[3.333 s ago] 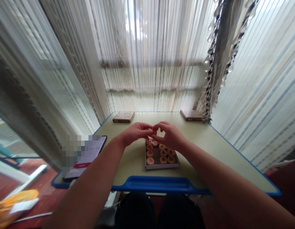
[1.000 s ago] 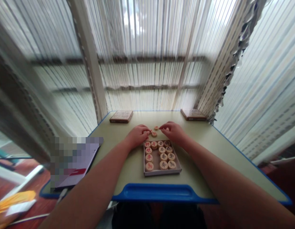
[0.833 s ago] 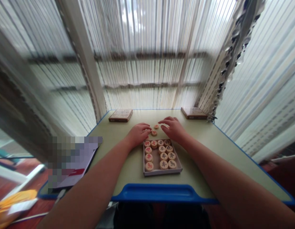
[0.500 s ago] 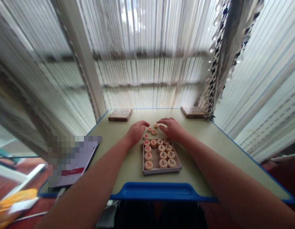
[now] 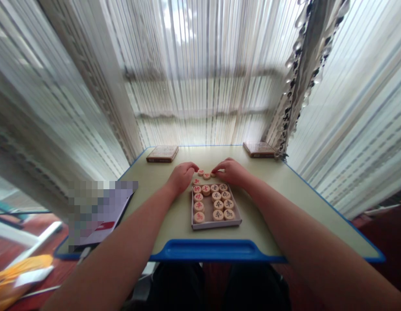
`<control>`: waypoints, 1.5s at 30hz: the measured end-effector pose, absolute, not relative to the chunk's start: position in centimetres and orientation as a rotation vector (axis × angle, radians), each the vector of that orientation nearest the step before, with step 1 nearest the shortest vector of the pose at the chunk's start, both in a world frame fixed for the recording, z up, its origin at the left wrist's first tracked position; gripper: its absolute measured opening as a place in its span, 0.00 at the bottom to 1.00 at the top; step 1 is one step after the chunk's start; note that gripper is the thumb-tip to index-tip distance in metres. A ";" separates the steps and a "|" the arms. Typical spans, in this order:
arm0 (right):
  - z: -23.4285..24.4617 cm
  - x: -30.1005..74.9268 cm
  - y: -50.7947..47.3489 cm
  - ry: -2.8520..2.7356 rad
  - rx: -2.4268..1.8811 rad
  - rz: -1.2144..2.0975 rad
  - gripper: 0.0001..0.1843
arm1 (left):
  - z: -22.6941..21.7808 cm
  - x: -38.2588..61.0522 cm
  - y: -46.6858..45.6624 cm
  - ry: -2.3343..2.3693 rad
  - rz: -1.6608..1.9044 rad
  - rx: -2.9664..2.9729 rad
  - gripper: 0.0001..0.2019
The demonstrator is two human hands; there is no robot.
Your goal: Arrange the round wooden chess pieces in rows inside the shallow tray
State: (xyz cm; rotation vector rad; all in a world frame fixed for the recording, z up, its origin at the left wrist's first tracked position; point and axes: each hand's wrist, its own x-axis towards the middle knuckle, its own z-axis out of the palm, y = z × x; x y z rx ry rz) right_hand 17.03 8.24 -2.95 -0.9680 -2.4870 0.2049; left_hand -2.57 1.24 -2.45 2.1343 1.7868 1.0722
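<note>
My right hand (image 5: 233, 172) reaches over the table from the right, thumb and fingertips closed at a wooden Chinese chess piece (image 5: 213, 175) that they partly hide. Beside it lie two red-marked pieces, one in the middle (image 5: 206, 176) and one at the left (image 5: 200, 172). My left hand (image 5: 182, 177) has bent fingers slightly apart, tips close to the left piece, holding nothing visible. Another red piece (image 5: 196, 182) lies near the left hand, by the far edge of a shallow box (image 5: 216, 225). Red and black pieces line the box's sides and far end, around a bare middle strip.
Flat brown boxes lie at the table's far left (image 5: 162, 153) and far right (image 5: 259, 149) corners. A partly blurred tablet-like device (image 5: 106, 218) rests at the left edge. The pale table has a blue rim with a molded tray (image 5: 209, 249); curtains (image 5: 194, 95) hang behind.
The right fingers have closed in on the farthest loose piece, which now sits nearer me and farther right, roughly in line with two others. The view has shifted slightly.
</note>
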 end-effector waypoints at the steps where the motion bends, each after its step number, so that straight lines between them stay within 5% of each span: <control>1: -2.9 17.1 8.3 -2.479 -1.000 0.214 0.09 | -2.5 -2.6 1.2 1.793 1.061 2.130 0.17; 10: -1.8 17.3 7.5 -2.494 -1.022 0.455 0.12 | -2.6 -3.1 1.4 1.902 1.164 2.295 0.16; 22: -0.9 17.9 6.2 -2.478 -1.149 0.237 0.10 | -2.7 -3.8 0.8 1.943 1.161 2.323 0.16; 30: 2.3 16.9 0.3 -2.625 -0.675 0.411 0.10 | -2.4 -3.5 0.6 1.912 1.175 2.421 0.14; 45: 1.4 15.8 -1.0 -2.819 -0.900 0.136 0.08 | -2.2 -3.2 0.2 1.843 1.099 2.527 0.12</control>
